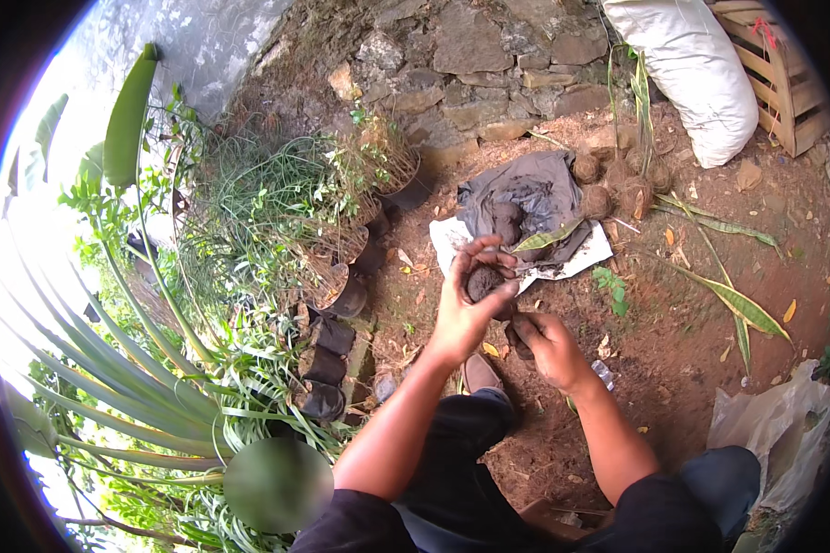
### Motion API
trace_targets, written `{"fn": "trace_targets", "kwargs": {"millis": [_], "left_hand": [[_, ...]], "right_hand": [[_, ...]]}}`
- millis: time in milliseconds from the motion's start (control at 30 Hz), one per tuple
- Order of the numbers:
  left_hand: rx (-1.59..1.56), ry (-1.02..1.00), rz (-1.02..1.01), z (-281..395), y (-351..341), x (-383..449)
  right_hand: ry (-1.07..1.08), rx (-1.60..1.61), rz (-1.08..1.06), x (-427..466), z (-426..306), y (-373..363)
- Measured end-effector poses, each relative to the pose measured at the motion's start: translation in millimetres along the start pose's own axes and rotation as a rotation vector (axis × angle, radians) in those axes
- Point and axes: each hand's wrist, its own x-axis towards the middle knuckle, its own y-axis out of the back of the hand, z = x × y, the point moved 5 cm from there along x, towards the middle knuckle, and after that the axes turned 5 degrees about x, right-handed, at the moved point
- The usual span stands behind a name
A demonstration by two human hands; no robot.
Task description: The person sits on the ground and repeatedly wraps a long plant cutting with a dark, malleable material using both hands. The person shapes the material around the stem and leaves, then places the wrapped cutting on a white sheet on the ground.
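Note:
My left hand grips a dark ball of wet soil, its soil-stained fingers curled around the far side. My right hand is just below and to the right, its fingers bent in close to the ball's underside. Something dark shows at those fingertips, but I cannot tell whether they hold it. Beyond my hands a grey plastic sheet smeared with soil lies over a white sheet. More dark soil lumps rest on it, and a variegated snake plant leaf lies across its near part.
Several fibre-wrapped balls sit beyond the sheet, near upright snake plant leaves. A white sack stands against a wooden crate. Potted plants line the left. Cut leaves and a clear plastic bag lie right.

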Motion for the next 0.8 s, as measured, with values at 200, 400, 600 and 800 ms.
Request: {"fn": "trace_targets", "kwargs": {"millis": [200, 400, 600, 800], "left_hand": [[-0.336, 0.019, -0.112, -4, 18, 1], [-0.326, 0.026, -0.082, -23, 7, 5], [-0.2, 0.16, -0.011, -31, -2, 3], [0.124, 0.052, -0.01, -26, 0, 6]], "right_hand": [[-0.349, 0.375, -0.017, -4, -6, -13], [-0.407, 0.541, -0.11, -7, -5, -16], [-0.427, 0.533, -0.056, -10, 9, 1], [-0.417, 0.517, -0.061, -6, 15, 6]]}}
